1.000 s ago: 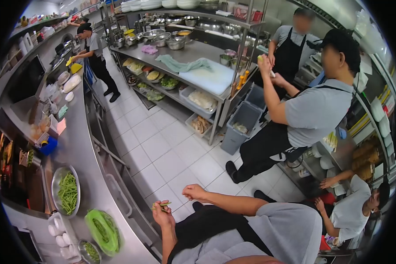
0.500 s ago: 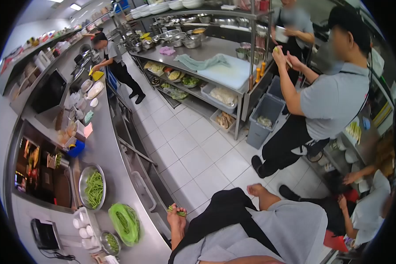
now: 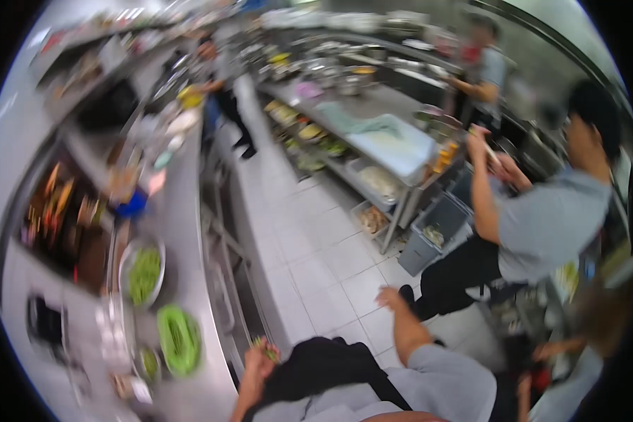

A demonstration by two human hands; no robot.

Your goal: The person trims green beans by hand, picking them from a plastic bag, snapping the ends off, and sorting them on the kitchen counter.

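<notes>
My left hand [image 3: 261, 359] is closed around a small bunch of cut green beans, low beside the counter's front edge. My right hand [image 3: 389, 298] is out over the tiled floor, holding nothing, with its fingers apart though blurred. Left of my left hand, on the steel counter, lies a bright green plastic bag [image 3: 193, 334] with beans in it. Behind the bag a steel bowl [image 3: 124, 281] holds a heap of green beans [image 3: 145, 273]. A smaller bowl [image 3: 148, 364] with green pieces stands next to the bag.
A co-worker in grey [image 3: 552, 211] stands ahead right, both hands around a pale, slender item. Beside them is a grey bin [image 3: 420, 253]. A steel prep table [image 3: 401, 184] with a white board stands across the aisle. Other people are at the back and lower right.
My view has swung and blurred, shifting the counter leftward in the frame. My right hand reaches further forward with its fingers more extended. My left hand still grips the beans.
</notes>
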